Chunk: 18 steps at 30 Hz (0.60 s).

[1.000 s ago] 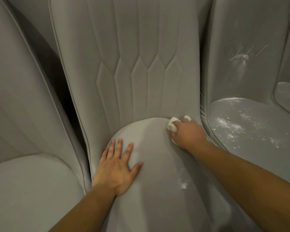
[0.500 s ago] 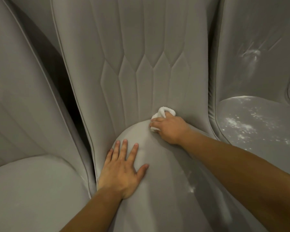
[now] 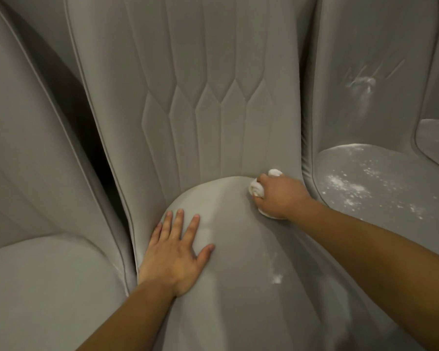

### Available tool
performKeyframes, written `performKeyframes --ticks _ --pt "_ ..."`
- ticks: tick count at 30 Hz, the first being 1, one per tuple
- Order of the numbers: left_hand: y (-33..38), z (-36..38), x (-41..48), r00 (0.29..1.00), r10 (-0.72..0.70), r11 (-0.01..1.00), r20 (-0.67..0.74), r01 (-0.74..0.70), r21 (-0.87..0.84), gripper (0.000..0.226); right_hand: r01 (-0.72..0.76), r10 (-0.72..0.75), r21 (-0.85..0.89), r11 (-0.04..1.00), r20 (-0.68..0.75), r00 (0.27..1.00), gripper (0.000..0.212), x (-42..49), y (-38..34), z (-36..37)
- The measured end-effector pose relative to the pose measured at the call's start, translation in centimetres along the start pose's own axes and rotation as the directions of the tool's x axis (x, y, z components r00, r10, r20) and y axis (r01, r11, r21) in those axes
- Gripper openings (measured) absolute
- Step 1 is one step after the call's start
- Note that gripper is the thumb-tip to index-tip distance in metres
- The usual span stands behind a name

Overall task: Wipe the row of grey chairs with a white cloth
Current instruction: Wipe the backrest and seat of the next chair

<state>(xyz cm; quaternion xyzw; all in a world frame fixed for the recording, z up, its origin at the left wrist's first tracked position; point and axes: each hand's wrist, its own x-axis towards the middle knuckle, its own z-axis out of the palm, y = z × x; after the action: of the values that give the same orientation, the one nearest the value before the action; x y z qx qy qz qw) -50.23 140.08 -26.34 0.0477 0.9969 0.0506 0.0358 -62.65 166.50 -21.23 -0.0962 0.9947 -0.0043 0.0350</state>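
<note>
A grey padded chair [image 3: 238,287] with a quilted back fills the middle of the view. My right hand [image 3: 280,196] grips a bunched white cloth [image 3: 256,190] and presses it onto the seat at its back right corner, where seat meets backrest. My left hand [image 3: 174,252] lies flat with spread fingers on the left part of the same seat. A small patch of white powder [image 3: 276,278] sits on the seat near the right edge.
A second grey chair [image 3: 380,193] on the right carries scattered white powder on its seat and a white smear on its back. Another grey chair [image 3: 43,287] stands on the left, with a dark gap between it and the middle chair.
My right hand slid the cloth left along the back of the seat, then back right toward the corner. My left hand stayed flat on the seat.
</note>
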Motion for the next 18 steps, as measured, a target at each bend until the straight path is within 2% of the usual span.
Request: performKeyframes --ticks 4,6,8,10,13,15,18 --pt "0.0 0.1 0.0 1.000 0.003 1.000 -0.018 -0.003 -0.010 0.080 -0.035 0.035 -0.013 0.999 0.012 0.999 0.053 -2.4 0.8 -0.2" --pt "0.0 0.1 0.0 1.000 0.004 1.000 -0.016 -0.004 -0.005 0.080 -0.042 0.045 0.040 0.998 -0.067 0.997 0.049 -2.6 0.4 -0.3" --pt "0.0 0.0 0.0 1.000 0.003 1.000 -0.013 -0.003 -0.005 0.080 0.026 -0.007 0.092 0.995 -0.203 0.979 0.044 -1.9 -0.7 -0.2" --pt "0.0 -0.1 0.0 1.000 0.005 1.000 -0.011 -0.005 -0.012 0.080 0.164 -0.131 0.110 0.980 -0.258 0.957 0.042 -0.4 -2.4 0.2" --pt "-0.1 0.0 0.0 1.000 0.005 1.000 0.002 -0.005 -0.016 0.080 0.281 -0.281 -0.017 0.960 -0.142 0.949 0.042 2.6 -5.1 1.5" --pt "-0.1 0.1 0.0 1.000 0.005 1.000 0.006 -0.005 -0.015 0.080 0.258 -0.264 -0.067 0.964 -0.104 0.959 0.037 4.1 -6.1 1.9" --pt "-0.2 0.1 0.1 1.000 0.000 1.000 0.009 0.001 -0.010 0.080 0.187 -0.190 -0.040 0.982 -0.097 0.977 0.033 4.8 -5.8 1.6"
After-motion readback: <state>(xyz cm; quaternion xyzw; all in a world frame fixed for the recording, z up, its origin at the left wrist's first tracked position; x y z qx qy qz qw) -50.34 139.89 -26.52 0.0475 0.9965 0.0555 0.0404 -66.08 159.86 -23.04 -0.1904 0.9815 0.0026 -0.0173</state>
